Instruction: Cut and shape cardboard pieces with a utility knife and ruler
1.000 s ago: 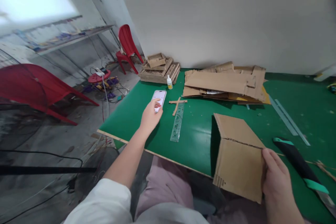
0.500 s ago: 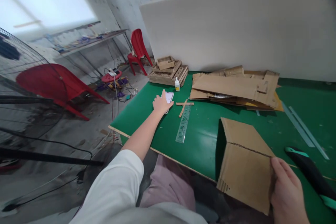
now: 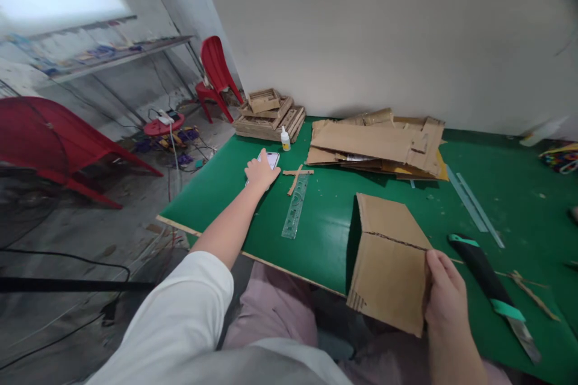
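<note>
My left hand [image 3: 259, 174] reaches out over a phone [image 3: 273, 160] on the green tabletop, its fingers spread across the phone, partly covering it. In my right hand [image 3: 447, 292] is a folded piece of cardboard [image 3: 391, 271], pinched at its right edge. The cardboard is creased across the middle and tilts at the table's front edge. Just right of the phone, two cardboard strips [image 3: 295, 179] lie crossed at the top end of a clear ruler [image 3: 295, 207]. A small white glue bottle [image 3: 285, 139] stands behind the phone.
Stacked cardboard frames [image 3: 271, 117] sit at the back left. Flat cardboard pieces [image 3: 374, 144] are piled at the back, before a pale panel [image 3: 370, 42]. A utility knife [image 3: 483, 277] with its blade out lies to the right, near thin clear strips [image 3: 474, 204]. Red chairs [image 3: 219, 69] stand left.
The view has swung to the right, showing more of the knife, including its blade. My left hand stays over the phone, and my right hand still holds the cardboard.
</note>
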Demonstrator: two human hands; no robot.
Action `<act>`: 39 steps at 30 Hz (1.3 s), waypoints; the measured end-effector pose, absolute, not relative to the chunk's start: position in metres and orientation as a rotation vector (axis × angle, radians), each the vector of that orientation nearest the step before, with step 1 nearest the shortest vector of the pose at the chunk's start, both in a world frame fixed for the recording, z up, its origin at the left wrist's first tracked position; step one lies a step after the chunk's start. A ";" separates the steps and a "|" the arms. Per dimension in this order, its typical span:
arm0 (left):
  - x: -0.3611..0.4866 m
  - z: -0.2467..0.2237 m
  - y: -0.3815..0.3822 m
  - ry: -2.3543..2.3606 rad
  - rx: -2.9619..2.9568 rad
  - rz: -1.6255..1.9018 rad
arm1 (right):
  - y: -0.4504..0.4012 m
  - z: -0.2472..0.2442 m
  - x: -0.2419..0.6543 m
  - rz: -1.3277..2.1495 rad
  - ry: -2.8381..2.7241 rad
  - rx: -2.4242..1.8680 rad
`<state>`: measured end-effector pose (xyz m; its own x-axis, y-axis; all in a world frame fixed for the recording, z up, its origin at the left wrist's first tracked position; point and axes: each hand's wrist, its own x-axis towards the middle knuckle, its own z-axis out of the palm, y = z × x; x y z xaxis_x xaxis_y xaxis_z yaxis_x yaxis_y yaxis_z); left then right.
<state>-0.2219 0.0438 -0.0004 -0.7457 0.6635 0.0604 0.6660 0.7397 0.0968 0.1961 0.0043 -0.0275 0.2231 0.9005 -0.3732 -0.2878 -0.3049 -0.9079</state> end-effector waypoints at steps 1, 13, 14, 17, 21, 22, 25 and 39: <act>-0.222 0.000 0.044 -2.913 -1.109 -0.178 | 0.004 -0.028 0.196 1.344 -0.640 -1.386; -0.214 0.010 0.038 -2.898 -1.151 -0.297 | 0.005 -0.029 0.195 1.374 -0.619 -1.343; -0.210 0.014 0.034 -2.873 -1.183 -0.327 | 0.005 -0.027 0.195 1.384 -0.628 -1.339; -0.191 0.023 0.015 -2.697 -1.419 -0.586 | 0.004 -0.018 0.197 1.436 -0.674 -1.314; -0.139 0.029 -0.029 -2.428 -1.725 -1.414 | 0.005 0.004 0.202 1.486 -0.742 -1.215; -0.122 0.030 -0.042 -2.417 -1.769 -1.617 | 0.005 0.010 0.203 1.482 -0.775 -1.183; -0.069 0.031 -0.077 -2.471 -1.917 -1.927 | 0.004 0.026 0.204 1.431 -0.886 -1.116; 0.005 0.078 -0.090 -1.653 -2.292 -1.347 | -0.036 0.081 0.195 0.513 -1.770 -0.786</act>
<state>0.0045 -0.0899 0.0783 0.0720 0.7685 0.6358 0.7782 -0.4420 0.4461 0.1955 -0.0357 0.0813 -0.2006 0.7240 0.6600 0.2593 0.6889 -0.6769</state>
